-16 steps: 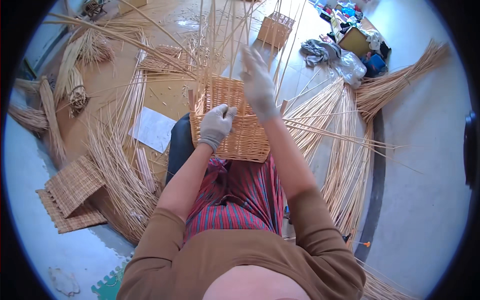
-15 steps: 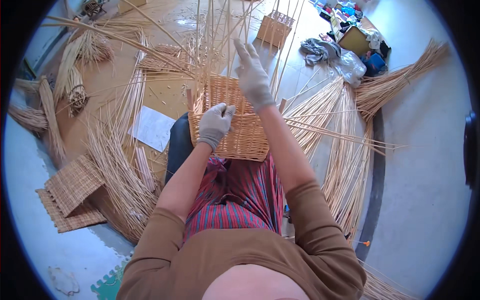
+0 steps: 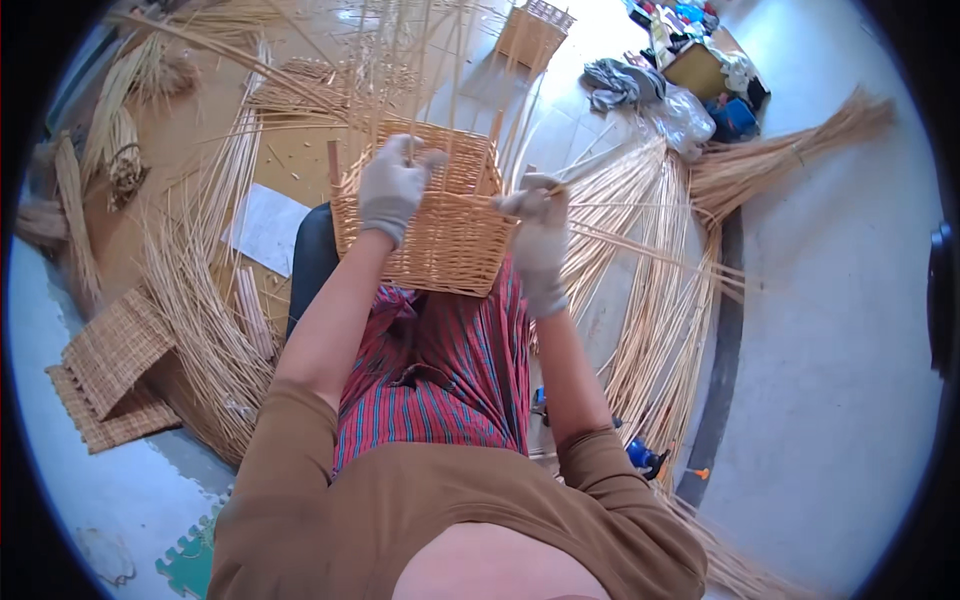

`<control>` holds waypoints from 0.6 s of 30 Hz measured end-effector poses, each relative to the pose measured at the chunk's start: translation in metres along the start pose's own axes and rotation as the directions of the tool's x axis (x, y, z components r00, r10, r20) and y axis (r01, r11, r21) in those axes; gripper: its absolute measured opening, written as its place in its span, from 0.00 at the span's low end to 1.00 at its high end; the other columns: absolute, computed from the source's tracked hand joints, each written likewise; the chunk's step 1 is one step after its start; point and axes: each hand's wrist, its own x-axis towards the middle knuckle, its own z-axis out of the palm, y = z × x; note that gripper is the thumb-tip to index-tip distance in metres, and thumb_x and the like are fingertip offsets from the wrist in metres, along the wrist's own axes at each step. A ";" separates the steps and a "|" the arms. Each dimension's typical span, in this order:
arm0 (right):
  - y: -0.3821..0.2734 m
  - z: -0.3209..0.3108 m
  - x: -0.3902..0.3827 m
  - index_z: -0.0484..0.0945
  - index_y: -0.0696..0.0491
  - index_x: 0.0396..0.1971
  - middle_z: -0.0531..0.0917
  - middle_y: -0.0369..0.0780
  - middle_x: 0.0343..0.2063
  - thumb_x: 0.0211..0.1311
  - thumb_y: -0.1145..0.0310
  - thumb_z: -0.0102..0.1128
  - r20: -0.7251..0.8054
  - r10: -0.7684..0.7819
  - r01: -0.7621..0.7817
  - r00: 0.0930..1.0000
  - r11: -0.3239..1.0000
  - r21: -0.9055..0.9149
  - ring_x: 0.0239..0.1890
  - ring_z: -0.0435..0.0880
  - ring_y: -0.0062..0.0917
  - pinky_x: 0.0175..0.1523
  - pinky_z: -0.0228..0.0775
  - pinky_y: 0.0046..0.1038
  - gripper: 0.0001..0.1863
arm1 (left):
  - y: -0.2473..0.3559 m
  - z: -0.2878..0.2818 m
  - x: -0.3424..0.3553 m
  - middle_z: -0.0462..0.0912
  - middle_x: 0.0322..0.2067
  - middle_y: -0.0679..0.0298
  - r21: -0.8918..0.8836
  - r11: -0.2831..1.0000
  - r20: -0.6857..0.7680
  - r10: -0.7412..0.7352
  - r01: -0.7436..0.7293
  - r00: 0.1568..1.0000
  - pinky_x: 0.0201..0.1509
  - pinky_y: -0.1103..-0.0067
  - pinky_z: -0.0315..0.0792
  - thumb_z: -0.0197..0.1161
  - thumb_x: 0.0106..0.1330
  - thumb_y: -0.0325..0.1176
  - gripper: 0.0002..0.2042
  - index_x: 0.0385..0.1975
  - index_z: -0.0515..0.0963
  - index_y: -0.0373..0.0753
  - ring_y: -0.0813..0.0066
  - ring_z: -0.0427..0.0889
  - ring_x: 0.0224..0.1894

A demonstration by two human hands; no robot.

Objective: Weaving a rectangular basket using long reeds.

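Note:
A half-woven rattan basket (image 3: pixel 436 255), with long upright canes, rests over my lap. My gloved left hand (image 3: pixel 392 190) is at its near rim, fingers curled onto the weave. My gloved right hand (image 3: pixel 540 240) is beside the basket's right corner, fingers bent and closed around something slender that blurs too much to name. Long loose strands (image 3: pixel 670 262) extend rightward from around that corner. A striped red cloth (image 3: pixel 430 400) covers my lap below the basket.
Rattan bundles (image 3: pixel 200 330) lie at left and right around me. Two woven mats (image 3: pixel 115 370) are at lower left, a white sheet (image 3: pixel 262 225) beside the basket. A small box basket (image 3: pixel 528 40) stands ahead; piled clothes and bags (image 3: pixel 700 75) lie upper right.
My right hand has dropped from among the upright canes to the basket's right corner and closed. My left hand, the basket and the surroundings appear shifted up and left in the view.

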 end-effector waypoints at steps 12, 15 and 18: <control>0.002 -0.011 0.105 0.70 0.53 0.56 0.83 0.38 0.37 0.63 0.80 0.58 0.057 -0.115 0.127 0.992 0.938 -0.323 0.37 0.81 0.20 0.44 0.74 0.23 0.21 | 0.019 0.071 -0.036 0.83 0.27 0.51 0.061 0.996 0.274 0.049 -0.068 0.960 0.36 0.60 0.73 0.60 0.69 0.47 0.14 0.39 0.77 0.42 0.46 0.82 0.33; 0.041 -0.071 0.160 0.50 0.42 0.73 0.80 0.36 0.30 0.63 0.83 0.52 0.030 -0.137 0.127 0.990 0.966 0.227 0.31 0.79 0.22 0.42 0.81 0.31 0.40 | 0.030 0.074 -0.036 0.82 0.27 0.51 -0.056 0.998 0.358 0.055 -0.038 0.932 0.35 0.60 0.73 0.60 0.69 0.46 0.13 0.36 0.77 0.42 0.47 0.82 0.32; -0.012 -0.051 0.102 0.62 0.46 0.60 0.69 0.32 0.24 0.77 0.71 0.37 -0.364 0.126 -0.134 0.923 0.991 0.003 0.26 0.71 0.17 0.38 0.77 0.29 0.15 | 0.045 0.040 -0.045 0.84 0.39 0.55 0.051 0.934 0.090 0.348 -0.353 0.933 0.53 0.65 0.71 0.66 0.63 0.42 0.20 0.53 0.74 0.45 0.57 0.82 0.43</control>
